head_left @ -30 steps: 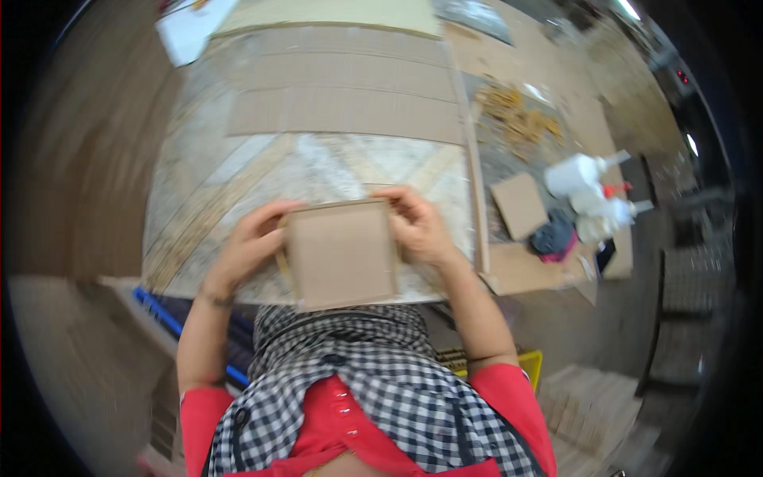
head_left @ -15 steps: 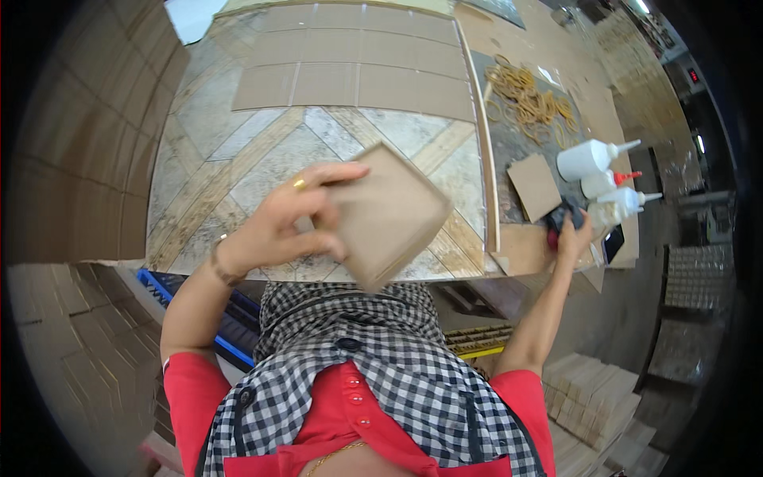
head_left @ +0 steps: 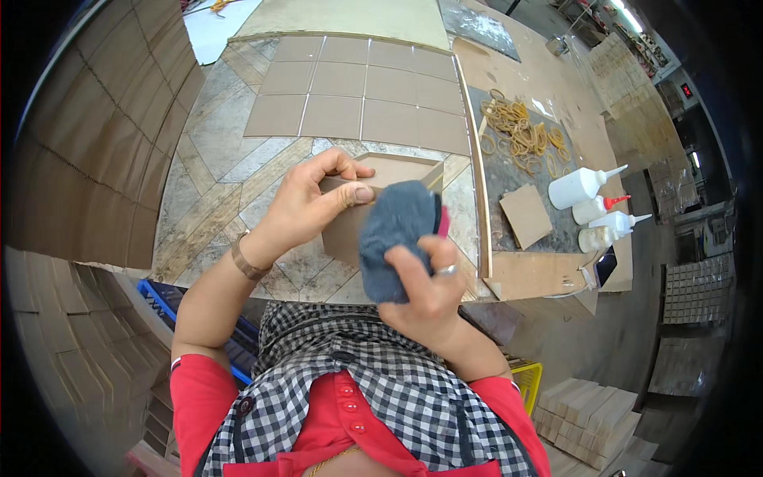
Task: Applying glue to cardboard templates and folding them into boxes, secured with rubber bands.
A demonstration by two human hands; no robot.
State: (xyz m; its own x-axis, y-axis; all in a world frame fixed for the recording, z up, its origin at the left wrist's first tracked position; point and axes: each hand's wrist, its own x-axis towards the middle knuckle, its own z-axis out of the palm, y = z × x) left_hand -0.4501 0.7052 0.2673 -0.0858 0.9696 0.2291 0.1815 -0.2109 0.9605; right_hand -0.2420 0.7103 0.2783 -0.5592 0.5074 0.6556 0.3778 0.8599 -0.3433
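My left hand (head_left: 302, 203) grips the upper left edge of a shallow, open brown fiberboard box (head_left: 340, 237), thumb outside and fingers over the rim. The box is tilted above the patterned table top. Wrapped in my right hand (head_left: 431, 290) is a dark blue-grey cloth pad (head_left: 397, 219) with a bit of pink at its edge. The pad is in front of the box's right side and hides much of that wall; whether it touches the box I cannot tell.
Rows of flat brown panels (head_left: 334, 115) lie at the back of the table. On the right are a heap of rubber bands (head_left: 520, 131), a square brown board (head_left: 525, 216) and several glue bottles (head_left: 578, 188). Tall brown stacks (head_left: 87, 159) stand at the left. A wooden strip (head_left: 480, 215) divides the table.
My right hand has brought the dark cloth from beside the bottles to the box. My left hand has turned and tilted the box, now with its thumb on the near wall.
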